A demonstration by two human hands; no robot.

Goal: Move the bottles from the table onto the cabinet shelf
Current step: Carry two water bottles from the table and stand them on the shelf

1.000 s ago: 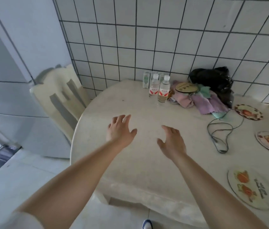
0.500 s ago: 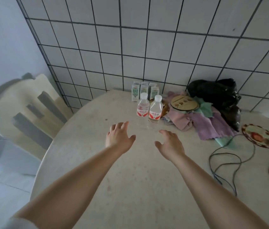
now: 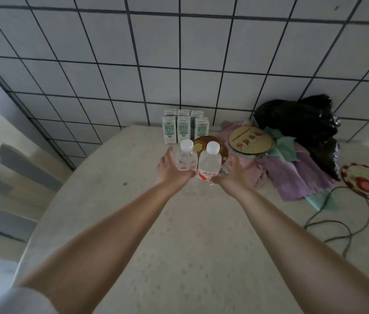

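Observation:
Two clear water bottles with white caps stand side by side on the pale table [image 3: 133, 223], near the tiled wall. My left hand [image 3: 171, 169] wraps around the left bottle [image 3: 185, 158], thumb across its front. My right hand [image 3: 233, 175] curls around the right bottle [image 3: 209, 164], which shows a red and white label. Both bottles stand upright on the table. The cabinet shelf is out of sight.
Several green and white drink cartons [image 3: 184, 128] stand against the wall behind the bottles. To the right lie purple and pink cloths [image 3: 292, 175], a round coaster [image 3: 250, 139], a black bag [image 3: 299, 121], a patterned plate [image 3: 367, 184] and a cable [image 3: 337, 225]. A chair back [image 3: 0, 159] is at left.
Both hands have reached forward from the middle of the table to the two bottles and closed around them. The camera has moved closer to the wall.

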